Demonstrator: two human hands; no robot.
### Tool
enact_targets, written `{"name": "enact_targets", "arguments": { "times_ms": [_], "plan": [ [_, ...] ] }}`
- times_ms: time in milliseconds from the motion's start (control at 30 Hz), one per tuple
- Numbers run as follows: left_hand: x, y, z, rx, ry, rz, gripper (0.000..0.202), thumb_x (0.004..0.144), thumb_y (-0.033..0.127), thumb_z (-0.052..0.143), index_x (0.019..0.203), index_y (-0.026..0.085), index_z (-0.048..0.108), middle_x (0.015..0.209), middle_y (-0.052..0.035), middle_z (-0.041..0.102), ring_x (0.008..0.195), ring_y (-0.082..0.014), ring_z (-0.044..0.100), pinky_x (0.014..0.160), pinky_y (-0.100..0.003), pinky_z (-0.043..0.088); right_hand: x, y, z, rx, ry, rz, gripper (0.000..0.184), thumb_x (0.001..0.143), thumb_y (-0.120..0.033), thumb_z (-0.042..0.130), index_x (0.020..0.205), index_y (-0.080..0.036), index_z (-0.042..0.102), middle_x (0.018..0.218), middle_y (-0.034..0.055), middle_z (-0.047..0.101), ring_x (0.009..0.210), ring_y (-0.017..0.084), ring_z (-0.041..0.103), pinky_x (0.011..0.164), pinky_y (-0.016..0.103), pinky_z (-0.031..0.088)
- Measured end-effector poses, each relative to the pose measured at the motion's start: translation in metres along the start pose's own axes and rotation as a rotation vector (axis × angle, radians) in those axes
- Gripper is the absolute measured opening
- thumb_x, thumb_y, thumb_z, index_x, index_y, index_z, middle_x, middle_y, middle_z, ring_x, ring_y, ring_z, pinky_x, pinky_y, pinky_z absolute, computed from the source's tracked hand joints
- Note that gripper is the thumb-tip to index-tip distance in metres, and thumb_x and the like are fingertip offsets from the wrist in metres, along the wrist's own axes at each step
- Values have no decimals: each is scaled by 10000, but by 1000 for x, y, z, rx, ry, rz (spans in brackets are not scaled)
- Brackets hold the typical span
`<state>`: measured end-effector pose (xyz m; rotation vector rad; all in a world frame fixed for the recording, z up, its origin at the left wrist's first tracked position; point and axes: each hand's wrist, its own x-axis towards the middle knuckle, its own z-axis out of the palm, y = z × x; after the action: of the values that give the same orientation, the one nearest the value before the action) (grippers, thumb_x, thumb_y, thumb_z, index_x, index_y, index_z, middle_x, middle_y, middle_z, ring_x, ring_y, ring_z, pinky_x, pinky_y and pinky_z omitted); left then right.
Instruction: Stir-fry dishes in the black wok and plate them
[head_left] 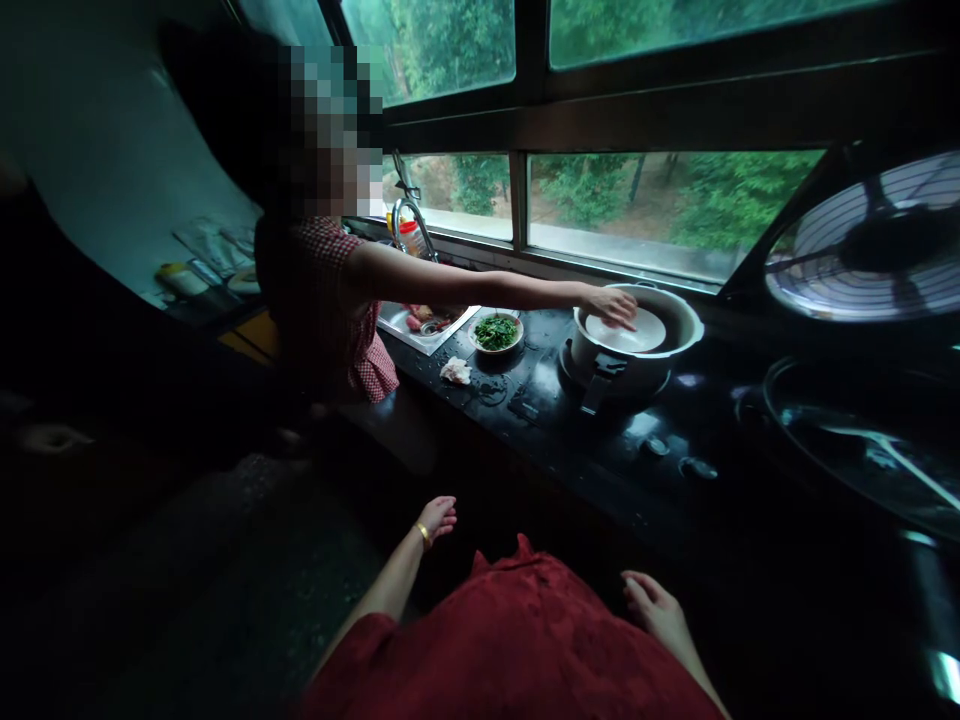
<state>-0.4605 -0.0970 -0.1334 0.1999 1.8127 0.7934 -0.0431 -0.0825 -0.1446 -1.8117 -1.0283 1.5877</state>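
My left hand, with a gold bracelet at the wrist, hangs in front of the counter. Its fingers are loosely bent and nothing is in them. Lower right, beside my red top, my right hand is also empty, its fingers relaxed. Neither hand touches the black counter. A co-worker's hand reaches over a large metal pot and is at a pale round plate or lid inside it.
The co-worker stands at left by the sink. A plate of green vegetables and a crumpled white cloth or tissue lie on the counter. A large wok and a fan are at right, below and beside the windows.
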Motion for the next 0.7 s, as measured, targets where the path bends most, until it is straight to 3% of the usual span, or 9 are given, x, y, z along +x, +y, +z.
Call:
{"name": "enact_targets", "arguments": {
  "times_ms": [100,200,267,367,533,700],
  "plan": [
    [-5,10,3,7,-11,24,239,875,332,488,1027,158,551,835,-29,580,581,-63,536,639,-215,450,5,1,6,-20,-18,-28,487,565,-553,564,816,-150,673,656,46,634,569,162,566,538,265,449],
    [-6,35,9,14,-38,89,268,865,356,502,1035,155,558,867,-42,589,594,-64,529,612,-200,433,13,-17,23,-81,-85,-112,491,629,-557,522,835,-140,681,661,46,633,563,161,559,526,267,442],
    [-2,63,15,12,-54,164,286,867,357,500,1065,159,557,919,-55,592,618,-64,524,599,-186,419,17,-44,43,-153,-141,-220,481,675,-538,505,868,-137,687,716,58,652,612,175,578,578,285,461],
    [13,118,27,-6,-68,300,315,876,343,487,1139,177,536,1033,-73,579,671,-62,518,607,-171,405,25,-104,83,-230,-177,-433,440,753,-480,475,950,-146,682,872,82,676,768,204,609,746,329,474],
    [69,216,48,-64,-67,464,390,881,407,466,1203,189,490,1150,-94,537,823,-97,544,682,-189,420,63,-206,157,-258,-100,-611,449,802,-418,410,1071,-145,643,921,82,672,811,212,611,805,356,468],
    [156,304,57,-99,-48,490,466,884,470,429,1202,131,462,1117,-123,545,891,-139,558,704,-226,437,156,-283,219,-264,66,-575,474,815,-354,350,1130,-112,609,831,85,659,756,204,595,793,350,453]
  ]
}}
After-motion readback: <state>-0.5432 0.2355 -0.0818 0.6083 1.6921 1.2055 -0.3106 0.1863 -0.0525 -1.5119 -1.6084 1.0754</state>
